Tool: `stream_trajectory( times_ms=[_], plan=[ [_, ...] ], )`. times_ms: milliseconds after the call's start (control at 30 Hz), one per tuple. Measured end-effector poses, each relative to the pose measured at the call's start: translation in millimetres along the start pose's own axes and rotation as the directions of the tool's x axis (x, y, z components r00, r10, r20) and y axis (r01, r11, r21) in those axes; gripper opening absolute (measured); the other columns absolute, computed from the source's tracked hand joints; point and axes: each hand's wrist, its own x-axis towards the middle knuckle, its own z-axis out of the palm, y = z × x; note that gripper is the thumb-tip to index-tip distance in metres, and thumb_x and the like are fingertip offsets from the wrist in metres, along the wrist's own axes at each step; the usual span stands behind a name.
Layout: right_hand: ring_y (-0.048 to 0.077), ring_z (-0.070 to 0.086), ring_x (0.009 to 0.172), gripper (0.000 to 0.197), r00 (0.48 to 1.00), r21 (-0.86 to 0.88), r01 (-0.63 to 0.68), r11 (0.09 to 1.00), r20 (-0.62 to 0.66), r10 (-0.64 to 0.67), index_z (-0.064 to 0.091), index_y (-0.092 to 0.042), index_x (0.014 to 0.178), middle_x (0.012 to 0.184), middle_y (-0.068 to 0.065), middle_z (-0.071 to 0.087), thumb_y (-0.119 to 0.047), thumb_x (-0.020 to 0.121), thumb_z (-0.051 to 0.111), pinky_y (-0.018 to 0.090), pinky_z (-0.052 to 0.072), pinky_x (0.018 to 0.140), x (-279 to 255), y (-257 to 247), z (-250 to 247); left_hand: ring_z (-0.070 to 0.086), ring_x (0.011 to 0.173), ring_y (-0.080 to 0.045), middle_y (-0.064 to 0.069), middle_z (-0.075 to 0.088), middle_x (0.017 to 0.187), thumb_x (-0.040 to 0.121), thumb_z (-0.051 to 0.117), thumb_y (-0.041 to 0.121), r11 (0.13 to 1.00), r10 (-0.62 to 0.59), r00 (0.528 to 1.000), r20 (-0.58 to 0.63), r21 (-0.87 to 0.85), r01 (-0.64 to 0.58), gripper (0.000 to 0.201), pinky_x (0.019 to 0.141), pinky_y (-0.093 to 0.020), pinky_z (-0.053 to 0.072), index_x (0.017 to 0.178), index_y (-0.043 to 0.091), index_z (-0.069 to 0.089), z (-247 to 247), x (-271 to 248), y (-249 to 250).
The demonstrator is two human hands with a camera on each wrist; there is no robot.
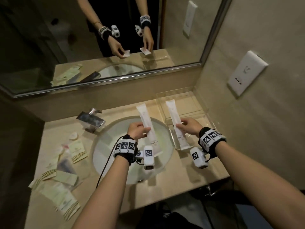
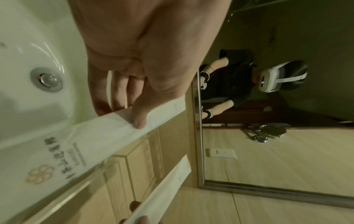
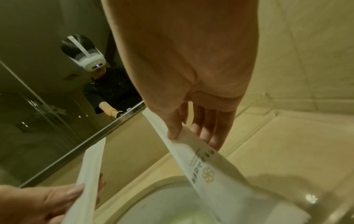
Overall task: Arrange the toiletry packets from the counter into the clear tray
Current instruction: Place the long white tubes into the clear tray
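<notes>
Head view
Left hand: my left hand [image 1: 137, 131] pinches a long white packet [image 1: 147, 125] between thumb and fingers, above the sink [image 1: 105, 146].
Right hand: my right hand [image 1: 189, 125] pinches a second packet [image 1: 175, 124] by its long edge, over the tray [image 1: 200, 113].
Tray: clear, at the tabletop's far right corner, against the wall.
Loose packets: a pile [image 1: 64, 176] lies along the left edge of the tabletop [image 1: 181, 187], well apart from the tray.
Faucet: chrome faucet [image 1: 90, 120] at the far left of the sink.

Left wrist view
Grip: my left hand's thumb [image 2: 138, 116] presses on the flat face of the packet [image 2: 107, 133]; the fingers curl behind it.
Print: dark characters and a gold flower logo near the packet's low end.
Below: the sink drain [image 2: 47, 79].
Other packet: the second packet [image 2: 164, 192] held edge-on over the tray.

Right wrist view
Grip: my right hand [image 3: 191, 124] holds its packet [image 3: 201, 163] with the thumb on top and the fingers beneath.
Left side: my left hand [image 3: 40, 203] holds its packet [image 3: 90, 174].
Mirror: mirror [image 3: 47, 121] beyond the tabletop's far edge.
</notes>
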Motion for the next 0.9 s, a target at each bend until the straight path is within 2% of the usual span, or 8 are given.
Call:
stream_trajectory(
  times_ms=[100, 200, 300, 400, 567, 667, 767, 900],
  plan=[
    [0.021, 0.058, 0.094, 0.033, 0.999, -0.142, 0.012, 0.99, -0.028, -0.016, 0.061, -0.006, 0.125, 0.116, 0.011, 0.067, -0.02, 0.096, 0.054, 0.029, 0.043, 0.08, 2, 12, -19, 0.064, 0.088, -0.026, -0.015, 0.066, 0.097, 0.084, 0.06, -0.008, 0.999, -0.026, 0.998, 0.053, -0.018, 0.027, 0.03, 0.066, -0.027, 0.054, 0.114, -0.009, 0.059, 19, 13, -3],
    [0.025, 0.061, 0.103, 0.031, 1.0, -0.232, -0.014, 0.973, -0.012, 0.011, 0.062, -0.009, 0.124, 0.117, 0.009, 0.066, -0.02, 0.096, 0.055, 0.033, 0.045, 0.087, 13, 27, -36, 0.064, 0.079, -0.02, -0.014, 0.066, 0.093, 0.084, 0.06, -0.007, 0.998, -0.049, 0.996, 0.077, -0.026, 0.051, 0.027, 0.067, -0.028, 0.054, 0.111, -0.006, 0.06, 35, 28, -11],
    [0.024, 0.061, 0.097, 0.027, 1.0, -0.282, -0.023, 0.959, -0.019, 0.019, 0.063, -0.011, 0.117, 0.111, 0.007, 0.066, -0.02, 0.091, 0.063, 0.029, 0.043, 0.08, 31, 44, -46, 0.065, 0.079, -0.019, -0.008, 0.067, 0.089, 0.084, 0.063, -0.004, 0.997, -0.064, 0.996, 0.068, -0.048, 0.067, 0.023, 0.068, -0.029, 0.054, 0.107, 0.002, 0.061, 49, 38, -17],
    [0.027, 0.062, 0.099, 0.024, 1.0, -0.348, -0.006, 0.937, -0.007, 0.004, 0.065, -0.011, 0.111, 0.11, 0.009, 0.068, -0.02, 0.088, 0.066, 0.031, 0.046, 0.083, 50, 61, -51, 0.066, 0.079, -0.019, -0.008, 0.067, 0.09, 0.084, 0.065, 0.001, 0.993, -0.088, 0.995, 0.038, -0.081, 0.091, 0.023, 0.066, -0.028, 0.054, 0.107, 0.004, 0.06, 61, 47, -21],
    [0.027, 0.063, 0.103, 0.023, 0.994, -0.455, -0.002, 0.89, 0.093, 0.05, 0.068, -0.014, 0.111, 0.114, 0.01, 0.068, -0.017, 0.089, 0.063, 0.031, 0.047, 0.088, 76, 86, -47, 0.067, 0.087, -0.024, -0.016, 0.067, 0.106, 0.084, 0.068, 0.004, 0.983, -0.138, 0.989, -0.049, -0.131, 0.13, 0.036, 0.071, -0.03, 0.057, 0.118, -0.002, 0.058, 76, 57, -33],
    [0.027, 0.063, 0.105, 0.024, 0.983, -0.541, 0.035, 0.84, 0.168, 0.068, 0.068, -0.012, 0.113, 0.115, 0.01, 0.068, -0.014, 0.091, 0.059, 0.033, 0.049, 0.092, 88, 98, -40, 0.065, 0.085, -0.021, -0.014, 0.066, 0.103, 0.084, 0.067, 0.004, 0.973, -0.171, 0.982, -0.085, -0.173, 0.154, 0.037, 0.069, -0.028, 0.056, 0.119, -0.001, 0.056, 78, 58, -38],
    [0.029, 0.064, 0.109, 0.028, 0.956, -0.611, 0.094, 0.786, 0.275, 0.099, 0.068, -0.012, 0.117, 0.117, 0.009, 0.067, -0.01, 0.09, 0.06, 0.039, 0.051, 0.097, 96, 107, -33, 0.065, 0.084, -0.021, -0.011, 0.066, 0.096, 0.085, 0.066, 0.004, 0.968, -0.187, 0.975, -0.116, -0.193, 0.163, 0.038, 0.07, -0.028, 0.056, 0.121, -0.002, 0.055, 76, 61, -42],
    [0.028, 0.063, 0.104, 0.032, 0.933, -0.651, 0.146, 0.745, 0.341, 0.115, 0.065, -0.014, 0.112, 0.119, 0.01, 0.064, 0.0, 0.084, 0.06, 0.039, 0.053, 0.094, 101, 115, -31, 0.066, 0.084, -0.023, -0.014, 0.066, 0.102, 0.085, 0.067, 0.005, 0.963, -0.204, 0.967, -0.152, -0.208, 0.171, 0.039, 0.069, -0.028, 0.058, 0.121, -0.004, 0.055, 78, 65, -44]
  ],
)
